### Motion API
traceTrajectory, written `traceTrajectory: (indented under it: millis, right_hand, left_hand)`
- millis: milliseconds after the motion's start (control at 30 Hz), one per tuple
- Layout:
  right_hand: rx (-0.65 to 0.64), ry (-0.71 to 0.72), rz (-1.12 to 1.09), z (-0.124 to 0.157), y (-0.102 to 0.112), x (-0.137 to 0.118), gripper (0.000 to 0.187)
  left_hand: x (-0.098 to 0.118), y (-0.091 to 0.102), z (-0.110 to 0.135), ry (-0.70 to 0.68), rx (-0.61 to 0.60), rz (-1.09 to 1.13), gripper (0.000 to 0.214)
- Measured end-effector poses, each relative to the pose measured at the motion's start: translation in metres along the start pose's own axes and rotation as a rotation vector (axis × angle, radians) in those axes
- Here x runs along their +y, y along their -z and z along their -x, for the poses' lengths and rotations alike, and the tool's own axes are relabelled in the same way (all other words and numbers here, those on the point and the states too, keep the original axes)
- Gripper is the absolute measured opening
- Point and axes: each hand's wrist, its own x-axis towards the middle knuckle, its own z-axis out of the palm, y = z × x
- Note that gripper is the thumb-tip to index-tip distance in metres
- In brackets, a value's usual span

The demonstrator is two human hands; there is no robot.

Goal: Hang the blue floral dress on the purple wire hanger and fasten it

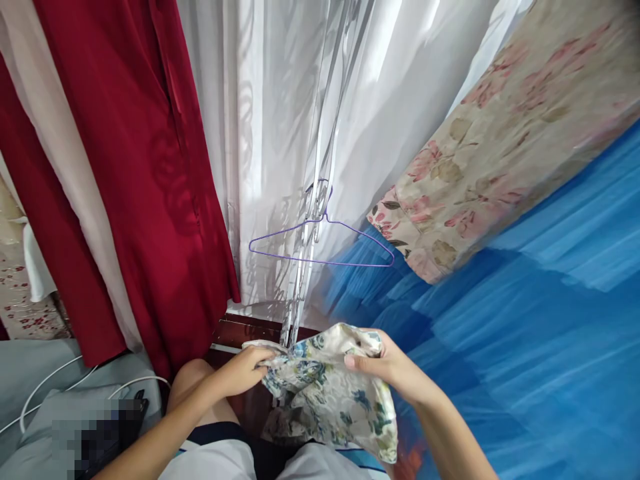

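A white cloth garment (345,393) with blue and green flower print hangs bunched between my hands, above my lap. My left hand (245,369) pinches its left upper edge, fingers closed. At its upper right corner my right hand (383,367) grips the fabric, thumb on the near side. The garment's kind does not show clearly, as it is folded over on itself. Beyond it a purple wire hanger (323,261) with nothing on it hangs from a white metal stand (320,153).
Red curtains (130,167) hang at the left and sheer white curtains (280,133) behind the stand. A floral cloth (460,160) and blue tulle (565,333) fill the right side. Lower left, a grey cushioned surface (40,360) bears white cables (135,381) and a blurred-out dark object.
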Motion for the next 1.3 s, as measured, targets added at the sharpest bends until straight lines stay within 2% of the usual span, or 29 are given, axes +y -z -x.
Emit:
traceTrajectory:
  millis: [67,133,200,300,433,533,633,733,867,967,1033,1133,1200,1300]
  right_hand:
    - [0.048,0.048,0.191,-0.008,0.017,-0.007,0.023]
    - [0.205,0.120,0.431,-0.025,0.034,-0.011,0.023]
    - [0.377,0.215,0.687,-0.049,0.047,-0.013,0.028]
    - [0.495,0.339,0.864,-0.090,0.058,-0.012,0.022]
    - [0.643,0.302,0.947,-0.135,0.060,-0.009,0.035]
    - [0.677,0.240,0.982,-0.151,0.060,-0.005,0.029]
    - [0.669,0.236,0.975,-0.154,0.055,0.005,0.030]
    - [0.643,0.269,0.948,-0.152,0.041,0.016,0.033]
    - [0.613,0.316,0.909,-0.141,0.025,0.023,0.038]
    - [0.618,0.392,0.849,-0.122,0.024,0.022,0.031]
    - [0.689,0.499,0.780,-0.104,0.029,0.020,0.029]
    - [0.922,0.594,0.725,-0.077,0.045,0.010,0.051]
    - [1.059,0.567,0.758,-0.065,0.061,-0.002,0.060]
    - [1.101,0.452,0.915,-0.064,0.089,-0.024,0.061]
  left_hand:
    - [-0.012,0.015,-0.001,-0.047,0.037,-0.116,0.025]
    - [-0.024,0.038,-0.005,-0.090,0.098,-0.267,0.028]
    - [-0.035,0.067,-0.016,-0.104,0.209,-0.421,0.032]
    - [-0.043,0.118,-0.041,-0.080,0.407,-0.547,0.035]
    - [-0.030,0.178,-0.079,-0.064,0.547,-0.557,0.028]
    - [-0.005,0.204,-0.096,-0.132,0.573,-0.547,0.027]
    - [0.026,0.208,-0.105,-0.252,0.571,-0.519,0.024]
    - [0.056,0.197,-0.116,-0.304,0.554,-0.475,0.026]
    - [0.088,0.178,-0.140,-0.316,0.655,-0.380,0.036]
    - [0.099,0.173,-0.151,-0.307,0.747,-0.354,0.046]
    - [0.099,0.173,-0.152,-0.323,0.790,-0.373,0.041]
    - [0.093,0.172,-0.146,-0.372,0.788,-0.409,0.026]
    - [0.090,0.170,-0.142,-0.386,0.768,-0.424,0.021]
    - [0.091,0.166,-0.137,-0.394,0.750,-0.429,0.018]
